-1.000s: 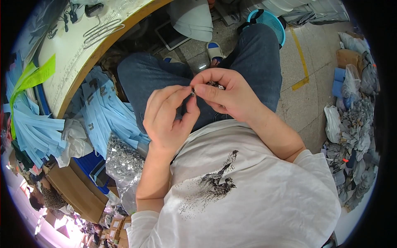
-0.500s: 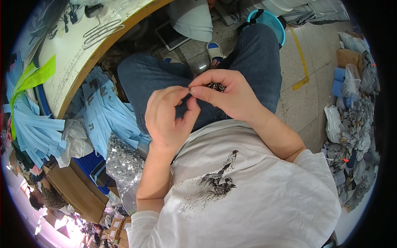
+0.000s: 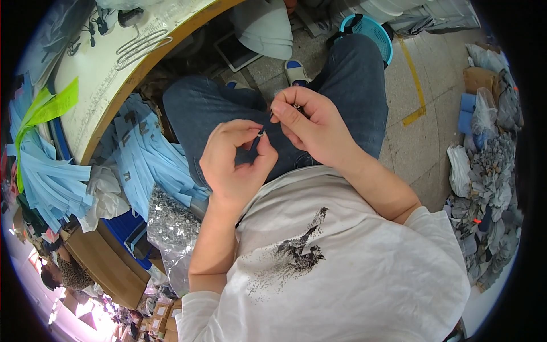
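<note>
A small metal part (image 3: 261, 133) is pinched by the left hand (image 3: 235, 165); small dark parts (image 3: 296, 106) are held by the right hand (image 3: 310, 128).

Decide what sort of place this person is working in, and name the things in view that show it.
Probably a small garment or sewing workshop. Light blue fabric pieces are heaped beside a worktable, a clear bag of small metal parts sits by the knee, and grey cloth is piled on the floor.

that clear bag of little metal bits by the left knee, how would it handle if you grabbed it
The bag would probably sag and shift, since its clear film is crumpled and slumped. It is packed with small metal pieces, so likely heavy for its size. Thin film might tear if lifted by one corner.
</note>
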A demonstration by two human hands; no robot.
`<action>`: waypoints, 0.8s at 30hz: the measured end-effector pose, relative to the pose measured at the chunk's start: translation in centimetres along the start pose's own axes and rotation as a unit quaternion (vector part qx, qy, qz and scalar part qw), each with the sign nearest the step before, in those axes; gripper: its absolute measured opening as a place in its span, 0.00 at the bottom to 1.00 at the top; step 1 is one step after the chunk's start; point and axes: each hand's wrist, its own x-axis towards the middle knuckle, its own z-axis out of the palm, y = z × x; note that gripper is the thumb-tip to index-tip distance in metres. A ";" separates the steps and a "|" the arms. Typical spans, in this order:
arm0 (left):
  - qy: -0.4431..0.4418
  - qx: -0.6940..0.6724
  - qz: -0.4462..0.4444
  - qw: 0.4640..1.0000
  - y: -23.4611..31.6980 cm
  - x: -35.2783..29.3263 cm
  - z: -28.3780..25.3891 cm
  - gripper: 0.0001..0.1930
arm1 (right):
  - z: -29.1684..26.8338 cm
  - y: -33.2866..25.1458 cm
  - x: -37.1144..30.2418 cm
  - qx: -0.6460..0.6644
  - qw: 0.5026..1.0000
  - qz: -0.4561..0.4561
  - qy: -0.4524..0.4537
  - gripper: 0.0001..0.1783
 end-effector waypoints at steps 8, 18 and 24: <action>-0.105 -0.176 -0.060 0.977 -0.1 0.5 -1.0 0.15 | 0.0 -0.1 0.0 0.019 1.000 0.016 0.004 0.10; -0.123 -0.180 -0.244 0.945 0.1 0.8 -1.5 0.09 | -0.1 -0.4 -0.2 -0.009 0.999 -0.028 -0.039 0.08; -0.142 -0.201 -0.259 0.934 -0.4 0.5 -2.0 0.11 | -0.2 -0.5 -0.2 -0.082 0.992 -0.062 -0.073 0.07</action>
